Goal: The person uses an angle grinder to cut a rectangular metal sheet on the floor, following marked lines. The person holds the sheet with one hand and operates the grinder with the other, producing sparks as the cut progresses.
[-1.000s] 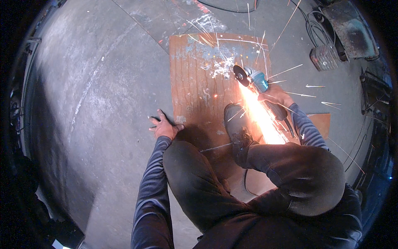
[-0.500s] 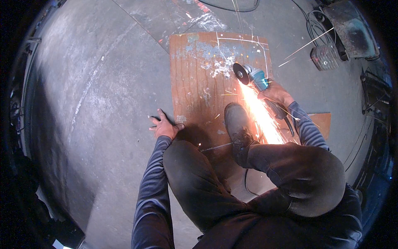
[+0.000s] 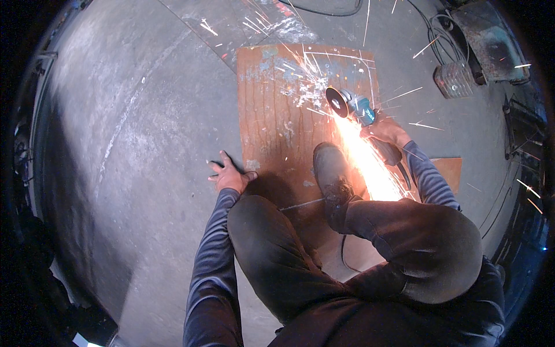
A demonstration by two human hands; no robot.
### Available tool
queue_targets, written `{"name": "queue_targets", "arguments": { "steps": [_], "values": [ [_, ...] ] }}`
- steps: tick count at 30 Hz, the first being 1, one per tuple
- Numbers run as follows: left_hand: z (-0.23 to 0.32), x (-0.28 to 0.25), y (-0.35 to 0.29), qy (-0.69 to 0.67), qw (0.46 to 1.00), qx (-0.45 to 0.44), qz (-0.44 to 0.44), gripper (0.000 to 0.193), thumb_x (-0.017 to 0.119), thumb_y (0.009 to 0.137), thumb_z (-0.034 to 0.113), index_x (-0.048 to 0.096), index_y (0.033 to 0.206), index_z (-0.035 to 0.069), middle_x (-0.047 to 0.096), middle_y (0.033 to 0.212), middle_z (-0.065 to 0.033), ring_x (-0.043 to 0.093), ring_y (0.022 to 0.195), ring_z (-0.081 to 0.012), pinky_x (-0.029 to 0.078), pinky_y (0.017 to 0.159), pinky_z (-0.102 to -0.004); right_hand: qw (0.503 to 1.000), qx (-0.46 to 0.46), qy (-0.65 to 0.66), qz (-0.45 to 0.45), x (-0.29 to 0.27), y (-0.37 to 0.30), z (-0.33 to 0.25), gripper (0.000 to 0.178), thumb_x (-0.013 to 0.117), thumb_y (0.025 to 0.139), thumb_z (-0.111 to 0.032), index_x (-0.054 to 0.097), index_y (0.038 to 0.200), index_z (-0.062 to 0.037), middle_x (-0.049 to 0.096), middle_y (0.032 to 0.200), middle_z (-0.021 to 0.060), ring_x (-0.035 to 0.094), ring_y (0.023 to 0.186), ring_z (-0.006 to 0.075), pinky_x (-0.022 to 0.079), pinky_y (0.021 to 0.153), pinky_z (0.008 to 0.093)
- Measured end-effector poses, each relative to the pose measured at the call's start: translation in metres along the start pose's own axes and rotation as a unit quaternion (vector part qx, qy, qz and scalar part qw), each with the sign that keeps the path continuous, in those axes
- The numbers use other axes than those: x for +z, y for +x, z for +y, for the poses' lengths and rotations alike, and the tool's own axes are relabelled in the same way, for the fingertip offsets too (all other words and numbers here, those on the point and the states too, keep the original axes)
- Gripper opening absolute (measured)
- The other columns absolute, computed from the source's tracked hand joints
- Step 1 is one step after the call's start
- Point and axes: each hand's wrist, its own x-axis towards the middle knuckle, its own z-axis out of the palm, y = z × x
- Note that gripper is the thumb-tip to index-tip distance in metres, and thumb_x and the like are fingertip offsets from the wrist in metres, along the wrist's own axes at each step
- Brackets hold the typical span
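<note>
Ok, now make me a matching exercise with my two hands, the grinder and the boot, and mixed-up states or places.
1. Left hand
2. Right hand
3. Grinder
4. Boot

A. Laced, on the rusty sheet
B. Teal, throwing sparks
C. Spread open
D. Holding the grinder

Pairs: 1-C, 2-D, 3-B, 4-A

Left hand (image 3: 230, 176) splayed wide

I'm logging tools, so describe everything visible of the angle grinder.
The angle grinder has a teal housing, greyish metal-looking head, thin dark disc and black cord. Gripped in the right hand over the rust-brown sheet, its disc end points upper left; streaming sparks suggest it's running. Exact disc contact is unclear.
</note>
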Motion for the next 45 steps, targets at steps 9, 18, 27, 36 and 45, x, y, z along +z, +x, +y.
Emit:
{"name": "queue_targets", "arguments": {
  "steps": [9,18,27,36,45],
  "values": [
    [0.0,0.004,0.001,-0.002,1.0,0.011,0.009,0.142,0.1,0.066,0.045,0.006,0.171,0.024,-0.004,0.174,-0.0308,0.02,0.149,-0.0683,0.044,0.118,-0.0599,1.0,0.002,0.028,-0.008,0.007,0.007,0.017,0.082,0.085,0.067,-0.035,0.058,0.135,0.0033,0.073,0.117,0.0226,0.072,0.104,0.0364,0.057,0.092,0.0425],
    [0.0,0.003,0.002,-0.001,1.0,0.01,0.004,0.141,0.099,0.067,0.046,0.007,0.171,0.024,-0.004,0.174,-0.0297,0.02,0.149,-0.0679,0.044,0.117,-0.0608,0.997,0.011,0.074,-0.008,0.004,-0.004,0.017,0.085,0.087,0.065,-0.038,0.058,0.135,0.0024,0.07,0.126,0.0234,0.069,0.111,0.0369,0.053,0.098,0.0461],
    [0.001,0.001,0.0,-0.003,1.0,0.012,0.002,0.141,0.099,0.067,0.046,0.007,0.171,0.024,-0.003,0.174,-0.0293,0.02,0.15,-0.0676,0.043,0.117,-0.0624,0.996,-0.053,0.069,-0.03,0.014,0.009,0.039,0.079,0.086,0.067,-0.042,0.062,0.128,0.0022,0.073,0.116,0.023,0.072,0.104,0.0357,0.055,0.094,0.0422],
    [0.0,0.004,0.002,0.001,1.0,0.012,0.005,0.141,0.099,0.067,0.046,0.006,0.171,0.024,-0.005,0.174,-0.0293,0.02,0.15,-0.0676,0.044,0.116,-0.0626,0.997,-0.048,0.061,-0.004,0.01,0.008,0.028,0.073,0.086,0.068,-0.039,0.066,0.125,0.0024,0.073,0.118,0.023,0.071,0.108,0.0359,0.055,0.092,0.0435],
    [0.0,0.002,0.0,-0.001,1.0,0.012,0.005,0.142,0.1,0.066,0.046,0.006,0.171,0.026,-0.005,0.175,-0.0275,0.019,0.15,-0.0673,0.044,0.115,-0.0638,0.998,-0.008,0.055,0.001,0.01,0.015,0.021,0.08,0.086,0.068,-0.034,0.062,0.133,0.0052,0.072,0.123,0.0248,0.071,0.111,0.038,0.054,0.097,0.0456]
  ]
}}
